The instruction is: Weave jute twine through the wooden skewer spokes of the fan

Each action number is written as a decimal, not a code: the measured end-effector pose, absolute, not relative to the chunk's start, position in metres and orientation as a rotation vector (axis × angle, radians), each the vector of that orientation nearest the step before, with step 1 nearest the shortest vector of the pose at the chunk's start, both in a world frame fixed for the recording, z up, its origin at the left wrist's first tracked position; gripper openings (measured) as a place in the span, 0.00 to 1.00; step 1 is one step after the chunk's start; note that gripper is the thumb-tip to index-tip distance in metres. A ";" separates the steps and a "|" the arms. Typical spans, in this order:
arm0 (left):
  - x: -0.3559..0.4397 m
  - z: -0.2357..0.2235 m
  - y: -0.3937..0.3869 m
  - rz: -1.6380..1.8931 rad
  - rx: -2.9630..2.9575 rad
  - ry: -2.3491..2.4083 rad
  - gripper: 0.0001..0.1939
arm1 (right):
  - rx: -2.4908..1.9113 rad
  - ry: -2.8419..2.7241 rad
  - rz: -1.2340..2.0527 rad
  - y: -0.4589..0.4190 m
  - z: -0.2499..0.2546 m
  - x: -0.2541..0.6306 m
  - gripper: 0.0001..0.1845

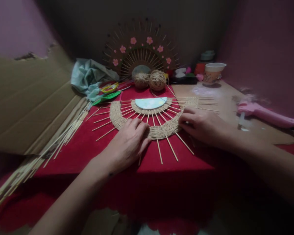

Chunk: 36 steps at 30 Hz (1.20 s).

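A half-round woven piece (117, 117) of thin wooden sticks and jute twine lies flat on a red cloth (147, 169), with a pale blue half-disc (150, 102) at its centre. My left hand (128, 143) rests on the lower woven band, fingers curled down onto the twine and sticks. My right hand (201, 125) lies on the band's right side, fingers bent and pressing the weave. What either hand pinches is hidden under the fingers.
A finished stick fan with pink flowers (140, 49) stands at the back, two twine balls (149, 80) before it. Loose sticks (63, 133) and cardboard (26, 98) lie left. A pink glue gun (267, 114), paper cup (213, 72), scissors (110, 87) and teal cloth (88, 76) sit around.
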State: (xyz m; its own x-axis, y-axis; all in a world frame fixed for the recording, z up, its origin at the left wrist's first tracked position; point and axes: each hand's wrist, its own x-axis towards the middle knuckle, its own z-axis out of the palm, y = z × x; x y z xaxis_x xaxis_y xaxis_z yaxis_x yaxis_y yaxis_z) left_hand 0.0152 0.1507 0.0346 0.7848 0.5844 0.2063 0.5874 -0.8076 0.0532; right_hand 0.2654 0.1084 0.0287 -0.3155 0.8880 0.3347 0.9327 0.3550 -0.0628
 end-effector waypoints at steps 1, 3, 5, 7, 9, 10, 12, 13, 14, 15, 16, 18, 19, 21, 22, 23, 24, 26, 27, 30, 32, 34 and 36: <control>0.014 0.034 0.151 -0.334 -2.970 -0.968 0.08 | -1.604 -2.301 -0.197 0.109 0.027 0.266 0.10; 0.012 0.034 0.152 -0.342 -2.992 -0.959 0.09 | -1.582 -2.284 -0.200 0.109 0.024 0.268 0.10; 0.011 0.033 0.151 -0.345 -2.989 -0.945 0.10 | -1.573 -2.269 -0.234 0.109 0.022 0.268 0.10; 0.011 0.032 0.150 -0.345 -2.965 -0.933 0.10 | -1.569 -2.267 -0.258 0.110 0.021 0.267 0.11; 0.011 0.031 0.150 -0.330 -2.943 -0.921 0.10 | -1.553 -2.285 -0.247 0.110 0.021 0.266 0.12; 0.011 0.031 0.150 -0.319 -2.937 -0.918 0.10 | -1.545 -2.295 -0.237 0.110 0.021 0.266 0.11; 0.011 0.030 0.150 -0.294 -2.931 -0.917 0.10 | -1.535 -2.314 -0.226 0.110 0.022 0.265 0.11; 0.010 0.031 0.151 -0.284 -2.926 -0.919 0.10 | -1.533 -2.322 -0.221 0.109 0.023 0.265 0.10; 0.010 0.031 0.151 -0.277 -2.917 -0.921 0.10 | -1.529 -2.332 -0.213 0.109 0.024 0.265 0.10; 0.009 0.032 0.150 -0.265 -2.906 -0.921 0.11 | -1.523 -2.341 -0.203 0.108 0.025 0.265 0.09; 0.008 0.033 0.150 -0.244 -2.897 -0.920 0.11 | -1.513 -2.352 -0.190 0.107 0.026 0.264 0.09; 0.006 0.034 0.150 -0.208 -2.873 -0.920 0.12 | -1.492 -2.373 -0.160 0.104 0.028 0.262 0.09; 0.004 0.035 0.150 -0.196 -2.859 -0.923 0.12 | -1.482 -2.381 -0.144 0.103 0.029 0.261 0.09; 0.001 0.034 0.151 -0.189 -2.838 -0.923 0.12 | -1.468 -2.393 -0.125 0.099 0.029 0.259 0.10; 0.000 0.033 0.152 -0.193 -2.833 -0.922 0.12 | -1.468 -2.398 -0.124 0.098 0.029 0.258 0.10; -0.002 0.032 0.153 -0.201 -2.832 -0.920 0.12 | -1.469 -2.402 -0.131 0.097 0.029 0.257 0.10; -0.004 0.030 0.154 -0.209 -2.836 -0.918 0.13 | -1.472 -2.404 -0.140 0.096 0.028 0.257 0.10; -0.007 0.028 0.155 -0.233 -2.847 -0.919 0.13 | -1.474 -2.395 -0.142 0.097 0.027 0.260 0.09; -0.008 0.028 0.156 -0.241 -2.856 -0.922 0.13 | -1.468 -2.383 -0.133 0.097 0.026 0.262 0.09; -0.008 0.033 0.153 -0.259 -2.885 -0.931 0.12 | -1.454 -2.339 -0.074 0.098 0.024 0.267 0.08; -0.002 0.038 0.149 -0.315 -2.917 -0.946 0.11 | -1.452 -2.322 -0.045 0.098 0.022 0.270 0.08; 0.009 0.042 0.144 -0.417 -2.983 -0.956 0.11 | -1.448 -2.309 -0.022 0.098 0.021 0.270 0.07; 0.023 0.042 0.140 -0.506 -3.070 -0.953 0.10 | -1.442 -2.299 -0.001 0.097 0.020 0.269 0.07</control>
